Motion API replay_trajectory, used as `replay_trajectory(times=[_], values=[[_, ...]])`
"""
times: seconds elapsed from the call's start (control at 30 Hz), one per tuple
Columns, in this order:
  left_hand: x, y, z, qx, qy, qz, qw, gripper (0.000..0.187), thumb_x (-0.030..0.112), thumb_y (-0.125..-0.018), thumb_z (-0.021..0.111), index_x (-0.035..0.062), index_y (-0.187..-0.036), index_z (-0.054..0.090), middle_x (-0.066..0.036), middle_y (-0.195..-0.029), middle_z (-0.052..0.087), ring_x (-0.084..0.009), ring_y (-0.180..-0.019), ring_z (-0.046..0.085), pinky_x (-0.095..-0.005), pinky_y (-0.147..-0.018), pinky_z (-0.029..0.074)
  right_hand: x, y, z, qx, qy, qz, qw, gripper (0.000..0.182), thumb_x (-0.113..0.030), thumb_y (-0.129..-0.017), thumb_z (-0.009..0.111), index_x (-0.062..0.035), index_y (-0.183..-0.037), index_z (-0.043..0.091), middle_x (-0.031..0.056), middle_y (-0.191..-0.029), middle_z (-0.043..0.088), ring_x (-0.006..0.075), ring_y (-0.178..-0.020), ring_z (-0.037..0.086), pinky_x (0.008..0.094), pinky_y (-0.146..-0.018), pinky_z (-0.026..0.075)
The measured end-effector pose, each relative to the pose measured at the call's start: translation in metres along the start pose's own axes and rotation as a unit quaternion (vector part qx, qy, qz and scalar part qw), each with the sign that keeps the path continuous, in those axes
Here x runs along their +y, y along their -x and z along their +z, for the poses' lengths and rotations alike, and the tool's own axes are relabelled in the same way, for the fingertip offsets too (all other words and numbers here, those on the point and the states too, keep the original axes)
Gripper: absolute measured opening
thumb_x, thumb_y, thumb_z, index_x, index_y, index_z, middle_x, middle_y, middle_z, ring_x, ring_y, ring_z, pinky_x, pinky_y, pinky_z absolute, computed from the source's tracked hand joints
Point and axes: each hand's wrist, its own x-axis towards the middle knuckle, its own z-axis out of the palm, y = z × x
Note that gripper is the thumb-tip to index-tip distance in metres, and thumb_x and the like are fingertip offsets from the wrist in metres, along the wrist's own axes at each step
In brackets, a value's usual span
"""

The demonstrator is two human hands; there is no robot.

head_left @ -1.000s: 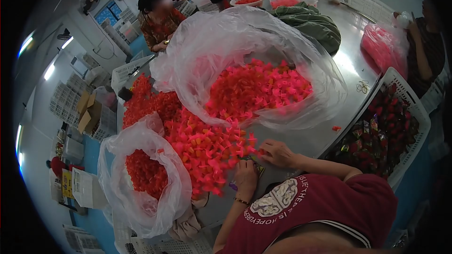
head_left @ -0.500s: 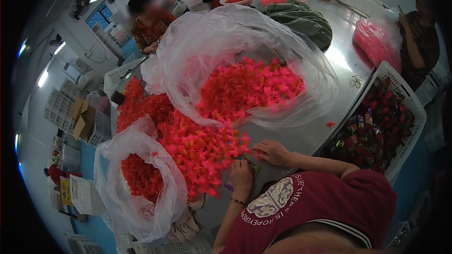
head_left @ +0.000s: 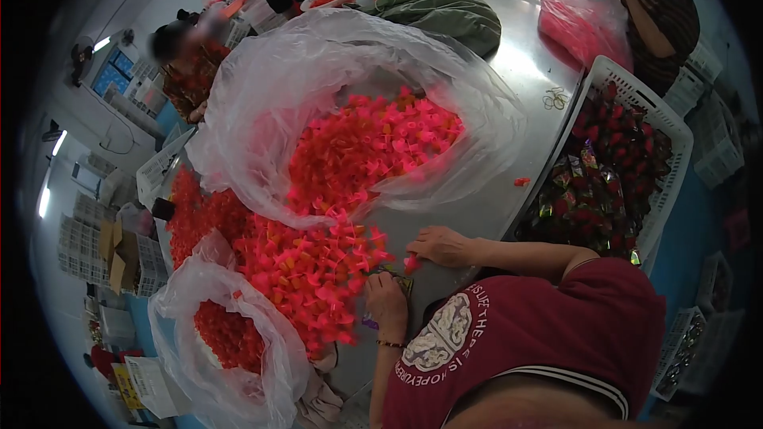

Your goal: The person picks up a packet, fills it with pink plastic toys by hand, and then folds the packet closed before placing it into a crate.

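Note:
My left hand [head_left: 386,302] is at the near edge of a pile of pink-and-red plastic pieces [head_left: 310,270], its fingers curled on a small printed wrapper [head_left: 403,281] in dark green and purple. Just to its right, my right hand [head_left: 439,246] pinches a small red piece [head_left: 411,263] with its fingertips, low over the metal tabletop [head_left: 469,218]. How the wrapper lies under the left fingers is partly hidden.
A large clear bag [head_left: 238,119] spills red pieces. A smaller bag [head_left: 171,314] stands at the near left. On the right is a white crate [head_left: 671,163] of packed items. Rubber bands [head_left: 555,98] lie on the table. Other people stand around it.
The view has swung, so the table and bags appear farther left. My hands stay close together, the left on the wrapper and the right with the red piece.

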Motion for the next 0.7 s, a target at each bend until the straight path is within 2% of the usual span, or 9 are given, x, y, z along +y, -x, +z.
replay_trajectory(times=[0.07,0.17,0.4,0.57,0.7], values=[[0.0,0.0,0.001,0.0,0.007,0.005,1.0,0.01,0.01,-0.084,0.058,0.003,-0.085,0.051,-0.014,-0.087,0.051,-0.0324,-0.087,0.053,-0.0418,-0.076,0.046,0.0,-0.001,0.003,0.023,0.04,-0.043,0.998,0.018,-0.017,-0.079,0.059,-0.008,-0.095,0.058,0.0115,-0.092,0.059,0.028,-0.093,0.056,0.0383,-0.079,0.046],[-0.001,0.001,0.003,0.019,0.04,0.001,0.999,0.008,0.009,-0.084,0.057,0.0028,-0.085,0.051,-0.014,-0.087,0.052,-0.0328,-0.087,0.053,-0.042,-0.075,0.046,-0.002,-0.005,0.001,0.023,0.032,-0.041,0.998,0.016,-0.017,-0.078,0.061,-0.0077,-0.091,0.058,0.0098,-0.093,0.057,0.0262,-0.095,0.055,0.0373,-0.079,0.046],[0.001,0.0,-0.002,0.025,0.057,-0.006,0.998,0.009,0.009,-0.084,0.058,0.0033,-0.086,0.052,-0.014,-0.088,0.051,-0.0337,-0.088,0.053,-0.0425,-0.076,0.046,-0.005,-0.006,0.009,0.055,-0.017,-0.013,0.998,0.016,-0.013,-0.075,0.064,-0.0067,-0.089,0.057,0.0104,-0.095,0.056,0.0285,-0.096,0.055,0.0382,-0.081,0.046],[0.004,-0.001,-0.003,0.009,0.041,-0.007,0.999,0.01,0.009,-0.083,0.059,0.0032,-0.086,0.052,-0.014,-0.089,0.051,-0.0338,-0.089,0.053,-0.0422,-0.076,0.046,-0.008,-0.004,0.004,-0.002,-0.086,0.045,0.995,0.021,-0.013,-0.076,0.063,-0.0057,-0.094,0.055,0.0143,-0.094,0.058,0.0343,-0.092,0.058,0.0425,-0.078,0.047],[0.003,0.001,-0.001,0.008,0.034,-0.018,0.999,0.011,0.009,-0.082,0.06,0.0028,-0.086,0.052,-0.014,-0.09,0.051,-0.0338,-0.09,0.053,-0.0422,-0.078,0.045,-0.008,-0.003,-0.001,-0.029,-0.115,0.057,0.991,0.022,-0.013,-0.076,0.063,-0.0052,-0.094,0.055,0.0161,-0.092,0.06,0.0359,-0.089,0.06,0.0437,-0.077,0.047]])
